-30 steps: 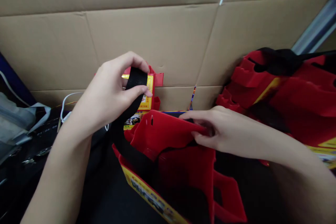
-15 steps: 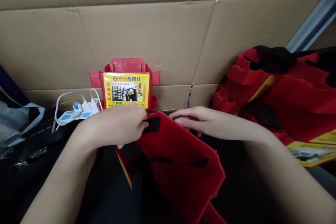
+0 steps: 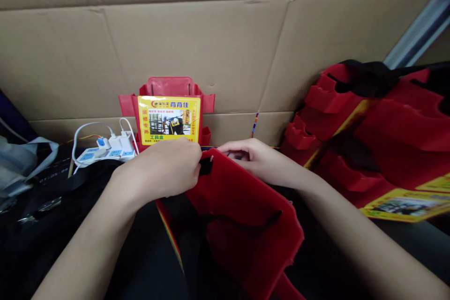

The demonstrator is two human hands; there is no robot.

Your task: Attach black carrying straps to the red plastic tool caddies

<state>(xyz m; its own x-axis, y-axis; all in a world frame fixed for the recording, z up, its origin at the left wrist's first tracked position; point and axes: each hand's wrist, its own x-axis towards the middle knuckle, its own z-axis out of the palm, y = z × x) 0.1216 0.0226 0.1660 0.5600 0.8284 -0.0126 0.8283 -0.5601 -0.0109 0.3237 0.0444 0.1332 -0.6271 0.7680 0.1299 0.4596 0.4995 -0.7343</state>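
Observation:
A red plastic tool box point(image 3: 242, 197) stands tilted before me, its inner side facing me. A black strap point(image 3: 206, 167) lies at a slot near its upper left corner. My left hand point(image 3: 165, 166) is closed in a fist at that corner, gripping the strap; its fingertips are mostly hidden. My right hand point(image 3: 260, 159) is at the outer side of the same upper edge, fingers curled and pressed together behind the red panel. What lies between those fingers is dark and partly hidden.
Another red tool box with a yellow label point(image 3: 171, 122) stands against the cardboard wall point(image 3: 197, 47). A white power strip point(image 3: 105, 153) with plugs and cables is at the left. Several red tool boxes point(image 3: 397, 136) with black straps are heaped at the right. A clear plastic bag point(image 3: 17, 164) lies far left.
My right hand has moved left and closer to the panel's upper corner, and its fingers have curled in. My left hand has shifted slightly right, covering more of the strap.

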